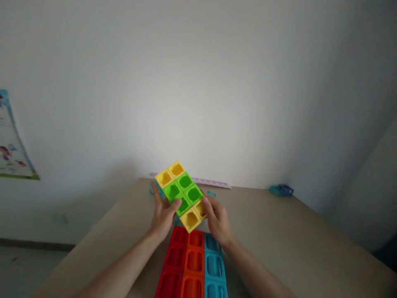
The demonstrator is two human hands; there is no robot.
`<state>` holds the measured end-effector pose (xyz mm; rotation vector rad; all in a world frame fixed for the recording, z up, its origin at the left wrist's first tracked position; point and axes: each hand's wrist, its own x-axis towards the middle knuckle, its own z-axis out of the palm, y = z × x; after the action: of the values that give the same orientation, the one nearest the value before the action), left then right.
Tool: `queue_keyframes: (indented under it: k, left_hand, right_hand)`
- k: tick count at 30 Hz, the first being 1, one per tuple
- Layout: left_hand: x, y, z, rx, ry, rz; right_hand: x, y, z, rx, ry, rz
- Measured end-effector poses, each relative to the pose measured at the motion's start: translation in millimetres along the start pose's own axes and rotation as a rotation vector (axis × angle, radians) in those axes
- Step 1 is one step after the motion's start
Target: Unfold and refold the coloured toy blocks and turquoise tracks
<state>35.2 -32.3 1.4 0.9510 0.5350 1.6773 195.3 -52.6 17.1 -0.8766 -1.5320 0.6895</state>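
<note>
Both hands hold up a panel of joined hollow cubes (184, 191), green in the middle with yellow pairs at each end, tilted above the table. My left hand (163, 215) grips its left side, thumb on a green cube and index finger stretched along the edge. At the lower right corner, my right hand (218, 217) is closed on it with the thumb on a yellow cube. Just below and nearer to me stands a larger set of joined hollow cubes (195, 265) in red, orange and blue columns. Its near end is cut off by the frame.
The table (263, 231) meets a pale wall at the back. A patterned lilac strip (212, 182) lies along that edge, partly behind the panel. Small teal pieces (211, 193) lie behind my hands. A blue object (281, 190) sits at the back right corner. A poster (15, 140) hangs left.
</note>
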Motion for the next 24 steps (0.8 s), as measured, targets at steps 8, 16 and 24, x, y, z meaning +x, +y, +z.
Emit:
queue_keyframes:
  k: [8, 16, 24]
  left_hand:
    - [-8, 12, 10.6, 0.128, -0.091, 0.093]
    - [-6, 10, 8.6, 0.182, -0.120, 0.140]
    - [-9, 13, 10.4, 0.165, -0.165, 0.110]
  right_hand:
    - [1, 1, 2, 0.094, -0.022, 0.057]
    - [0, -2, 3, 0.031, -0.045, 0.065]
    - [0, -2, 3, 0.056, -0.035, 0.052]
